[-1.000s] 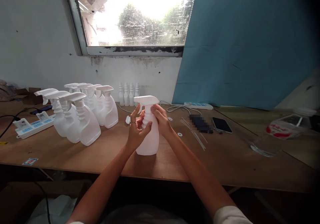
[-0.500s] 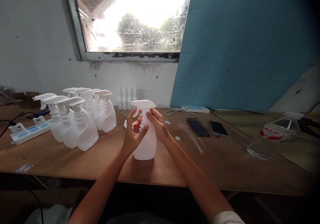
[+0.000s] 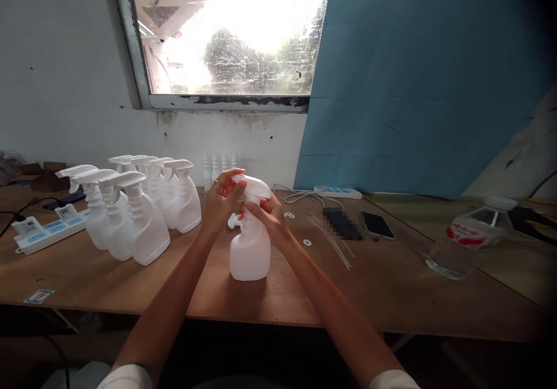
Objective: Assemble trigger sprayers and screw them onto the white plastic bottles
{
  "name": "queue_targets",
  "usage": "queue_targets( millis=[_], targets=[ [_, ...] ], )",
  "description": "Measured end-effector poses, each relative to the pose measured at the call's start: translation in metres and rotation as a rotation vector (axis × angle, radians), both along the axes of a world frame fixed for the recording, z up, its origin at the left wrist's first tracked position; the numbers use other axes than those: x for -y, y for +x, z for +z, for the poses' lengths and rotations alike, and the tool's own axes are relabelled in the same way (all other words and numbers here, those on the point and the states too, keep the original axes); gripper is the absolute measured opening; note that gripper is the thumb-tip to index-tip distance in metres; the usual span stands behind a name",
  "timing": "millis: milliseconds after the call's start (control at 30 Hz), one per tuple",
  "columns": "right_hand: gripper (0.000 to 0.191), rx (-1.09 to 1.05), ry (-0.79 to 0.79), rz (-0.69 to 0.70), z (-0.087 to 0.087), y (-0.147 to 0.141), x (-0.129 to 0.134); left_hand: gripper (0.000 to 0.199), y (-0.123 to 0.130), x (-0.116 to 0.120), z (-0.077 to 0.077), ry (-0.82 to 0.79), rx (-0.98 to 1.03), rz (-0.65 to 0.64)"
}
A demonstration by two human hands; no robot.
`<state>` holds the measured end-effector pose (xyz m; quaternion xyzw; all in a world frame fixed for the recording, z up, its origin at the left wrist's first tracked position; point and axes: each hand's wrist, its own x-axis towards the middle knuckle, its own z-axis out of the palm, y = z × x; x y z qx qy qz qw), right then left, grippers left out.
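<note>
A white spray bottle (image 3: 249, 253) stands upright on the brown table in front of me, its trigger head on top. My left hand (image 3: 223, 197), with a ring on one finger, pinches the nozzle end of the spray head (image 3: 255, 186). Around the neck, just under the head, the fingers of my right hand (image 3: 270, 216) are closed. Part of the trigger and neck is hidden by my fingers. A small white plastic piece (image 3: 234, 221) lies behind the bottle on the left.
Several spray bottles (image 3: 148, 226) stand at left beside a power strip (image 3: 52, 231). Slim white bottles (image 3: 206, 171) are by the wall. At right are thin tubes (image 3: 340, 253), a white washer (image 3: 307, 242), a phone (image 3: 378, 225) and a water bottle (image 3: 467, 241).
My left hand has moved up from beside the bottle's neck to the nozzle end. The spray head has turned, and my right hand has shifted slightly around the neck.
</note>
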<state>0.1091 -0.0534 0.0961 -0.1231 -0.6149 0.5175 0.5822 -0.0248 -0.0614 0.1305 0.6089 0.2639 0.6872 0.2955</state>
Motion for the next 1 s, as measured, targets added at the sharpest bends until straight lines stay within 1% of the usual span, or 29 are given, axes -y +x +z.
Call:
queue_targets(
  millis=[100,167,233,367,433,500,600,633,733,767,867,1000],
  targets=[
    [0.041,0.004,-0.013,-0.001,-0.001,0.001,0.0,0.036,0.004,0.002,0.0,-0.037,0.064,-0.065],
    [0.035,-0.013,-0.017,0.017,-0.002,0.002,-0.001,0.035,0.004,0.004,-0.001,-0.011,0.085,-0.078],
    [0.03,-0.022,-0.021,0.025,-0.004,0.003,-0.001,0.034,0.003,0.005,-0.001,0.016,0.077,-0.056],
    [0.028,-0.004,-0.016,-0.029,-0.004,0.0,-0.001,0.032,-0.002,0.003,0.001,0.005,0.016,-0.017],
    [0.033,-0.014,-0.002,-0.053,-0.003,0.0,-0.001,0.031,-0.004,0.002,0.003,-0.003,-0.016,-0.019],
    [0.038,-0.03,0.012,-0.03,-0.002,-0.001,-0.001,0.03,-0.005,0.002,0.004,0.0,-0.044,-0.012],
    [0.033,-0.039,0.015,0.035,-0.001,0.0,0.0,0.029,-0.005,0.005,0.005,0.037,-0.067,0.02],
    [0.032,-0.031,0.008,0.021,-0.001,0.0,0.0,0.03,-0.005,0.006,0.005,0.049,-0.07,0.024],
    [0.036,0.008,-0.005,-0.087,0.0,-0.002,0.001,0.032,-0.004,0.008,0.007,0.064,-0.08,0.017],
    [0.037,0.009,-0.004,-0.098,0.0,-0.002,0.001,0.032,-0.005,0.009,0.007,0.065,-0.089,0.024],
    [0.037,-0.002,-0.006,-0.048,0.0,-0.002,0.002,0.03,-0.006,0.009,0.009,0.075,-0.13,0.073],
    [0.041,-0.016,0.021,-0.072,0.001,-0.002,0.004,0.029,-0.006,0.008,0.009,0.08,-0.164,0.117]
  ],
)
